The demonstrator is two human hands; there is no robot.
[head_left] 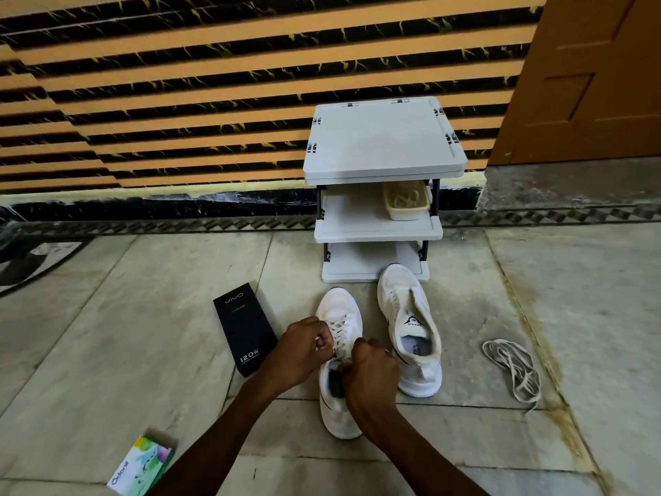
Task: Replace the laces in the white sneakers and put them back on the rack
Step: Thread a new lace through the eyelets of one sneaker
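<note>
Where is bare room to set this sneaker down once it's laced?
The rack's top shelf is bare; so is the middle shelf left of the basket. Bare floor lies between the unlaced sneaker and the loose laces. Crowded: between the black box and the laced sneaker.

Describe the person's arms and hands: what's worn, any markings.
No sleeves, gloves, watch or bracelets show. Left hand and right hand are bare, as is each arm down to the frame edge, with no visible markings. A glint on a right-hand finger may be a ring; too small to tell.
</note>
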